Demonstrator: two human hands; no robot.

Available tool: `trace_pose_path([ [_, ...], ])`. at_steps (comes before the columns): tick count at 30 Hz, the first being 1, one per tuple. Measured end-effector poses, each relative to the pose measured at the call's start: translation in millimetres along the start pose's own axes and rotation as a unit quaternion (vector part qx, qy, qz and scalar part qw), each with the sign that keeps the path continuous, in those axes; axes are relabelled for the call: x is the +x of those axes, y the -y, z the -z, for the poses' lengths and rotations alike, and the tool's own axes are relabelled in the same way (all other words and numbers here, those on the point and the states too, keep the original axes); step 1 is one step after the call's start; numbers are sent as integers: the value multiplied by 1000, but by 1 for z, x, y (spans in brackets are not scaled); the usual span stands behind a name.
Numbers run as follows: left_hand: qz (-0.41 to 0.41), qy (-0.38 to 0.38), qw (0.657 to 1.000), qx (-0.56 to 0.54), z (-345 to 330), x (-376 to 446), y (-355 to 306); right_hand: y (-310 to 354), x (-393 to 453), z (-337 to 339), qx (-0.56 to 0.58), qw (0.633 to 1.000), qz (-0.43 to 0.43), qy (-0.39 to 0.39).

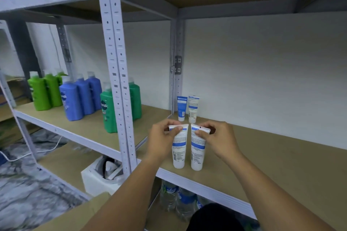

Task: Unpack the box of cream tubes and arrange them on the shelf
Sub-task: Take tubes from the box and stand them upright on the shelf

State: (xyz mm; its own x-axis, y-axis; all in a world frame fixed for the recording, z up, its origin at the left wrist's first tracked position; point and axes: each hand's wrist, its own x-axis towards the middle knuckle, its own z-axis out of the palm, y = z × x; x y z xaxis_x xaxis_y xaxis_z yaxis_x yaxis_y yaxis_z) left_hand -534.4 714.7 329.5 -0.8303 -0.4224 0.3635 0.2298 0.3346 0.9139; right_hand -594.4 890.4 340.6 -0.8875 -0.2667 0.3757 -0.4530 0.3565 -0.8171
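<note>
Both hands are up at the shelf (262,155) now, one tube each. The left hand (161,140) pinches the flat crimped top of the left tube (179,148), thumb across the front and fingers curled behind. The right hand (219,139) does the same with the right tube (197,150), thumb on the seam and fingers wrapped round the back. Both tubes stand cap-down near the shelf's front edge, just beside each other with a slim gap between, each leaning slightly in toward its neighbour at the top.

These look light, soft plastic tubes, likely squashy through the middle and a bit slick on the printed face. The crimped end is the stiffest part, so I'd say that is the sensible place to hold: it gives control without denting the body. Standing on a narrow cap, each one probably tips easily, so letting go gently matters.

The tubes hang straight below the fingers, with the whole body and cap beneath each pinch.

Further back against the wall stand two more tubes (187,108), upright, side by side. To the left, on the neighbouring bay, shampoo bottles (78,97) line up in green and blue. A cardboard box (78,214) edge shows low down by the left forearm.
</note>
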Motion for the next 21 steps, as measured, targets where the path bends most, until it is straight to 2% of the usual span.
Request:
trace_pose_path([
  [4, 41, 19, 997, -59, -4, -17, 19, -11, -17, -11, 58, 997, -6, -60],
  [11, 41, 37, 998, -36, -12, -48, 68, -52, -51, -35, 37, 998, -40, -30],
  [16, 24, 19, 999, 21, -29, -29, 72, -74, -42, -41, 10, 998, -31, -46],
  [21, 24, 23, 999, 22, -62, -1, 81, -105, -12, -32, -5, 996, -30, -85],
])
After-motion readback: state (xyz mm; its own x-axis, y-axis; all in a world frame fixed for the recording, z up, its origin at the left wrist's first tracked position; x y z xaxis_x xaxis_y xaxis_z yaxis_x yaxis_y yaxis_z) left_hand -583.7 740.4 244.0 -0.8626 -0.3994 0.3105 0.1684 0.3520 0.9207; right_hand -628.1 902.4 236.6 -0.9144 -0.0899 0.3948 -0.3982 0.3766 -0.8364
